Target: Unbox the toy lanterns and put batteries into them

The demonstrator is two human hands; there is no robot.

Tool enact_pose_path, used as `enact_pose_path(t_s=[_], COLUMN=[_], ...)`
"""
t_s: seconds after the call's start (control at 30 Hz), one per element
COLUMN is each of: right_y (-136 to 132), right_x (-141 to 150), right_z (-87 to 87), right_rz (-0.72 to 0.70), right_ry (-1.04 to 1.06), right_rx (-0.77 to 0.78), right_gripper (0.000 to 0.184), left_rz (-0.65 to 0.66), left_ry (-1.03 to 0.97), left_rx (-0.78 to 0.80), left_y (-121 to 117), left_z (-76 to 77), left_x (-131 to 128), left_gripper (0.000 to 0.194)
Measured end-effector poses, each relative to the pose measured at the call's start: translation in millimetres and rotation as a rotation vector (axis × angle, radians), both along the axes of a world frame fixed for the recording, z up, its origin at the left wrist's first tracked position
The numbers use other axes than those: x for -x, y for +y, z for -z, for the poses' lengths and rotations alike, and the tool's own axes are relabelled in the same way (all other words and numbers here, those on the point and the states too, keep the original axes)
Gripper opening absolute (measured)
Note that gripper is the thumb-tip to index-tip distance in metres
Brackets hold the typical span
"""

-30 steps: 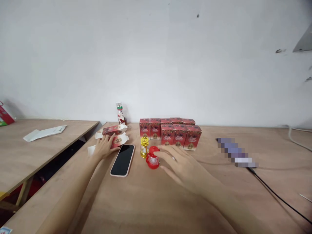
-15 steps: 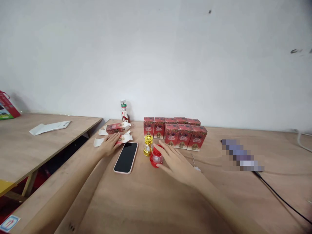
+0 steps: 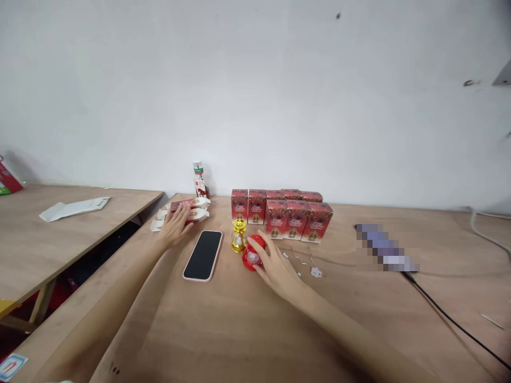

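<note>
My left hand [image 3: 176,227] lies with fingers stretched over two red boxes with open white flaps, the nearer box [image 3: 192,215] partly under it and the farther box [image 3: 197,202] behind. Curled around the right side of a small red ornament [image 3: 252,256] with a clear middle is my right hand [image 3: 277,268], index finger near its top and thumb low down. Just left of that ornament stands a gold hourglass-shaped ornament [image 3: 239,236] with a clear centre. A phone [image 3: 203,256] with a pale pink edge lies flat between my hands.
Several closed red boxes [image 3: 295,219] stand in rows behind the ornaments. A bottle [image 3: 200,180] is near the wall. Small white bits [image 3: 315,272] lie right of my hand. Farther right are a blurred device [image 3: 385,247] and its black cable [image 3: 447,308]. White packaging [image 3: 74,208] rests on the left table.
My left hand has moved away from me, pushing the nearer open box against the farther one. My right hand's fingers have closed in around the red ornament. The view has shifted slightly right.
</note>
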State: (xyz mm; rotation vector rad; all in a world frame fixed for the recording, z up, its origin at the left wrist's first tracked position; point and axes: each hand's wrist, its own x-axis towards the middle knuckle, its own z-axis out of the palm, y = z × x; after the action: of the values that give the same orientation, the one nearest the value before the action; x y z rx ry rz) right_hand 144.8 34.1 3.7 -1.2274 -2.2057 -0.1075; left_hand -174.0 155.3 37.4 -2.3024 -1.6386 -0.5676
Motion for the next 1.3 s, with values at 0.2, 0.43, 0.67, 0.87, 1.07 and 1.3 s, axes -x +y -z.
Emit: enact_pose_path(t_s=[0.2, 0.43, 0.67, 0.87, 1.07, 1.3], right_y=[-2, -23, -27, -31, -37, -23], right_x=[-11, -26, -40, -38, -42, -53], right_z=[26.1, 43.1, 34.3, 30.0, 28.1, 34.4], right_rz=[-0.066, -0.125, -0.048, 0.098, 0.038, 0.21], right_ry=[0.423, 0.86, 0.722, 0.572, 0.511, 1.024], right_rx=[-0.157, 0.038, 0.075, -0.305, -0.239, 0.035], right_gripper=[0.054, 0.066, 0.062, 0.021, 0.014, 0.031], left_rz=[0.174, 0.496, 0.455, 0.423, 0.332, 0.354], left_ry=[-0.234, -0.649, -0.927, -0.971, -1.154, -1.148], left_rx=[-0.102, 0.41, 0.621, 0.605, 0.618, 0.599], left_y=[-74, -143, -127, -131, -131, -138], left_z=[5.7, 30.6, 44.9, 47.1, 48.0, 49.3], left_x=[-65, -163, -180, -178, -182, -177], left_gripper=[0.059, 0.061, 0.051, 0.042, 0.035, 0.031])
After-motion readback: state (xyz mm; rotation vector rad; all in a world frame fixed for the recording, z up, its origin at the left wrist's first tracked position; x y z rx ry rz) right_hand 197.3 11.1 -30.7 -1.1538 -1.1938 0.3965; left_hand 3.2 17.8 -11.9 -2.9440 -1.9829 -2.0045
